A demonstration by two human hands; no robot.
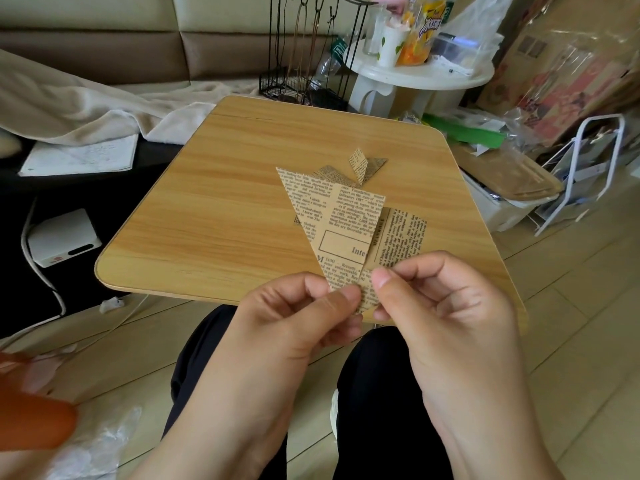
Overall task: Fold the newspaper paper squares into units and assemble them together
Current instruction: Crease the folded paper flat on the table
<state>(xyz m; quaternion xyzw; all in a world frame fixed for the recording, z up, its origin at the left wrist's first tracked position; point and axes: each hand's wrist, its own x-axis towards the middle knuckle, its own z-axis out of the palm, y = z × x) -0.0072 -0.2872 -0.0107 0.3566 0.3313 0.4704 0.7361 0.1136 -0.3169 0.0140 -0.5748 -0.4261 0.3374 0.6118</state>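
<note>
A partly folded newspaper paper square (pixel 343 230), tan with printed text, is held above the near edge of the wooden table (pixel 214 216). My left hand (pixel 301 320) pinches its lower tip from the left. My right hand (pixel 436 306) pinches the same tip from the right with thumb and forefinger. Under it a flat newspaper square (pixel 405 237) lies on the table. Farther back rests a small folded unit (pixel 360 166) with raised flaps.
A white round side table (pixel 415 81) with cups and snack bags stands behind, next to a black wire rack (pixel 311 64). A white storage box (pixel 498 206) and white frame sit right of the table. A white device (pixel 65 237) lies on the floor at left.
</note>
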